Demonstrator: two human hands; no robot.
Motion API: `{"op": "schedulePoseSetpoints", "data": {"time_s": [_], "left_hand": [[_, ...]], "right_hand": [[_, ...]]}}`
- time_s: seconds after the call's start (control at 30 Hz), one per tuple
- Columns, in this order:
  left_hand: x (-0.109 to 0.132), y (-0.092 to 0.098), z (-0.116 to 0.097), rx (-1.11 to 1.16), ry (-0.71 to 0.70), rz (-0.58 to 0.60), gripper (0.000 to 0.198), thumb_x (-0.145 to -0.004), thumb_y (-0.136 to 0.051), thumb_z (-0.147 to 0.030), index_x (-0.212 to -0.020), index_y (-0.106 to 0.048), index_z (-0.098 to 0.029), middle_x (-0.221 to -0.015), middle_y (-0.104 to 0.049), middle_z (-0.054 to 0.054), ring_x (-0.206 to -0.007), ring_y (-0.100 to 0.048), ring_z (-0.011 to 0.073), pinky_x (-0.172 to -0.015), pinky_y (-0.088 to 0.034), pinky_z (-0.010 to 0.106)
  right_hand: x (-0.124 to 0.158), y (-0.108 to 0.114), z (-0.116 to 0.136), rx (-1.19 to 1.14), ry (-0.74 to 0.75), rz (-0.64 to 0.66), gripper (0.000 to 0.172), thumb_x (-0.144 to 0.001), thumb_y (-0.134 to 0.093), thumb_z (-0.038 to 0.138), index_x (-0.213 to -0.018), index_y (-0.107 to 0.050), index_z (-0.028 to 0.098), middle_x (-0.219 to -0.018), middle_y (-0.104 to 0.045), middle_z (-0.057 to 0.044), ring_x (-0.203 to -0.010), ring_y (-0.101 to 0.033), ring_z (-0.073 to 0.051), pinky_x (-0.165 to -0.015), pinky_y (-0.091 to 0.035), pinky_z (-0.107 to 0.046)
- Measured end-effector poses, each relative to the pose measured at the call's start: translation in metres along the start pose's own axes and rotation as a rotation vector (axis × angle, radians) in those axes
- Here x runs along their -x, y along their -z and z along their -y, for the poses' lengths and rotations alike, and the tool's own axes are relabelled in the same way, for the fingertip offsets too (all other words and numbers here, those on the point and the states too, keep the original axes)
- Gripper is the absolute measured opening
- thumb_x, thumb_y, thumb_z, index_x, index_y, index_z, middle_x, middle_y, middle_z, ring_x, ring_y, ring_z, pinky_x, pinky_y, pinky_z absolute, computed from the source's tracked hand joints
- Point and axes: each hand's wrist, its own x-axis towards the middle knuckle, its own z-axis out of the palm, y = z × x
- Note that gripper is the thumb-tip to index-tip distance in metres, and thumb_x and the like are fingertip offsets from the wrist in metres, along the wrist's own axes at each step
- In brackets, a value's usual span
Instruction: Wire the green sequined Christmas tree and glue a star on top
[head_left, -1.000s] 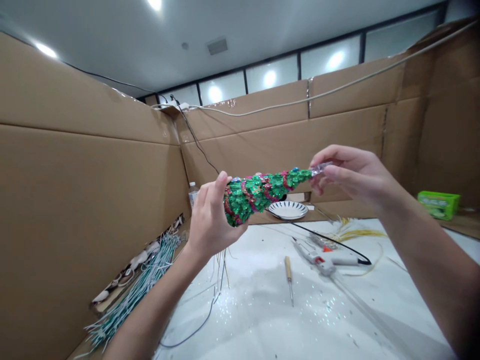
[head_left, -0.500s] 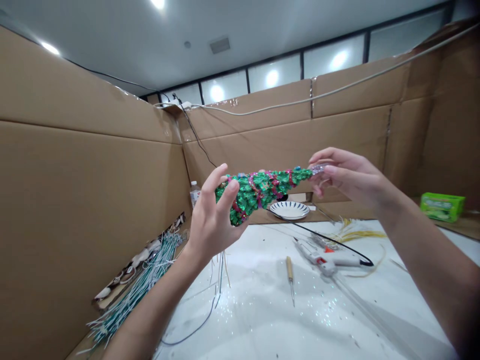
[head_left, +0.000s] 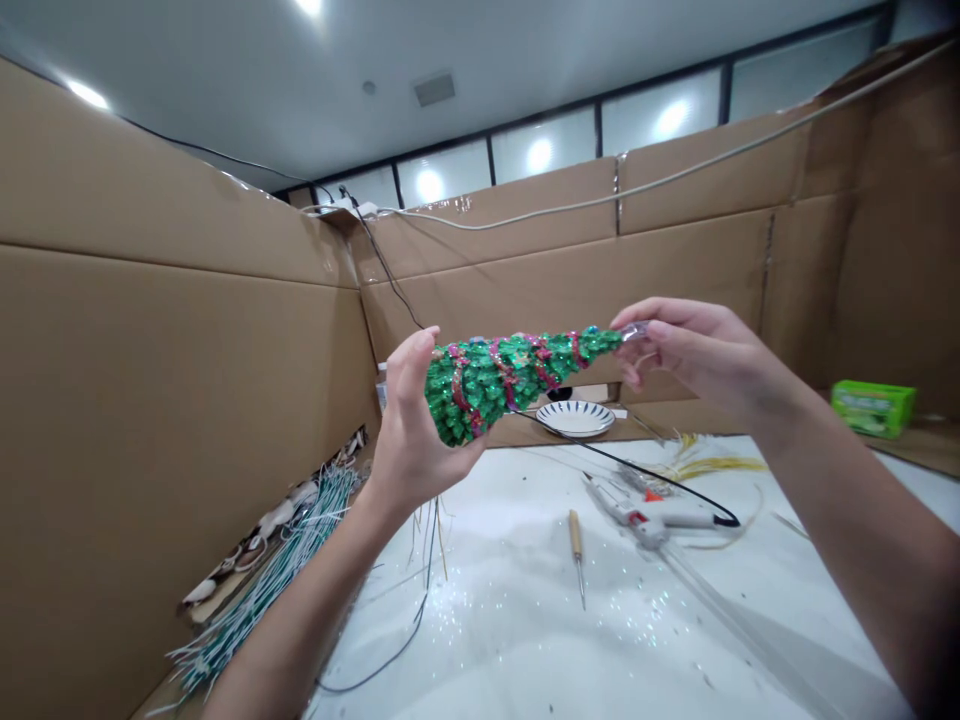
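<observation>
White table, cardboard walls on the sides I can see. My left hand is wrapped round the wide end of the tree; my right hand pinches a shiny, see-through purplish piece at its tip. Tree's in mid-air above the table, lying on its side: long axis near level, tip to my right and slightly up. Containers: striped-rim plate beyond it, green box far right, can't see inside. Tree is a glittery green cone, ruffled, red-pink garland bands, small coloured bits. Below: awl, then glue gun to its right.
</observation>
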Motion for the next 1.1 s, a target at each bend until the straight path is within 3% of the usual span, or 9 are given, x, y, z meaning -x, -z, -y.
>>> {"op": "schedulePoseSetpoints", "data": {"time_s": [0.3,0.5,0.7,0.87,1.1], "left_hand": [[-0.008,0.009,0.002,0.111,0.066,0.082,0.113,-0.066,-0.076,-0.048,-0.147,0.001,-0.035,-0.152,-0.016,0.013,-0.133,-0.037,0.0301,-0.097,-0.048,0.045],[-0.007,0.011,0.009,0.223,0.158,0.189,0.122,-0.060,-0.080,-0.052,-0.148,0.003,-0.031,-0.146,-0.029,0.018,-0.129,-0.043,0.0316,-0.089,-0.053,0.041],[-0.005,0.008,0.013,0.256,0.160,0.186,0.122,-0.057,-0.082,-0.053,-0.147,-0.002,-0.035,-0.152,-0.013,0.016,-0.133,-0.038,0.0315,-0.085,-0.055,0.038],[-0.005,0.010,0.009,0.274,0.188,0.204,0.123,-0.059,-0.082,-0.048,-0.148,0.001,-0.030,-0.145,-0.029,0.018,-0.130,-0.042,0.0313,-0.086,-0.055,0.037],[-0.008,0.011,0.005,0.264,0.129,0.148,0.121,-0.055,-0.085,-0.041,-0.146,-0.006,-0.031,-0.145,-0.029,0.015,-0.128,-0.043,0.0327,-0.095,-0.049,0.045]], "right_hand": [[-0.002,-0.002,0.002,0.107,-0.014,-0.027,0.024,-0.086,-0.062,0.041,-0.098,-0.070,0.021,-0.075,-0.065,-0.004,-0.066,-0.061,-0.014,-0.057,-0.053,-0.025],[-0.002,-0.003,0.004,0.127,-0.036,0.006,0.029,-0.085,-0.062,0.044,-0.097,-0.070,0.019,-0.071,-0.064,-0.003,-0.061,-0.061,-0.012,-0.056,-0.053,-0.025],[-0.003,-0.006,0.008,0.137,-0.045,0.001,0.029,-0.086,-0.061,0.046,-0.092,-0.070,0.019,-0.067,-0.064,-0.002,-0.058,-0.060,-0.011,-0.055,-0.052,-0.024],[-0.003,-0.004,0.005,0.136,-0.069,0.007,0.031,-0.086,-0.061,0.046,-0.095,-0.069,0.018,-0.071,-0.063,-0.003,-0.060,-0.060,-0.011,-0.054,-0.052,-0.024],[-0.007,-0.001,-0.006,0.102,-0.150,0.055,0.031,-0.087,-0.059,0.046,-0.099,-0.068,0.018,-0.076,-0.063,-0.004,-0.061,-0.059,-0.011,-0.057,-0.052,-0.025]]}}
